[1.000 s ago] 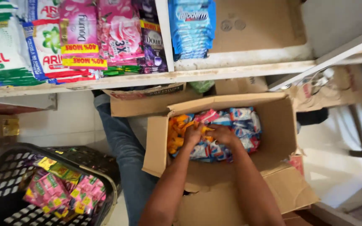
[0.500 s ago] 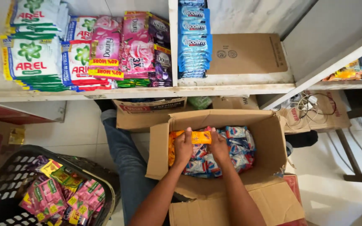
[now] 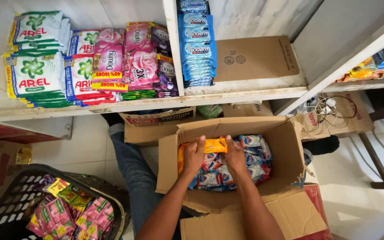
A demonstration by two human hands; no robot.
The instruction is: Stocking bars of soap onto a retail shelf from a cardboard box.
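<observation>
While both hands, left hand (image 3: pixel 195 154) and right hand (image 3: pixel 235 153), gripped the orange packet (image 3: pixel 214 145), it had risen clear of the sachets inside the cardboard box (image 3: pixel 285 146).

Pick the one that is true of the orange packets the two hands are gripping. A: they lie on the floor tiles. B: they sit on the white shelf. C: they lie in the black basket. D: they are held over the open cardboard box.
D: the left hand and right hand grip the orange packets above blue sachets inside the open cardboard box.
</observation>
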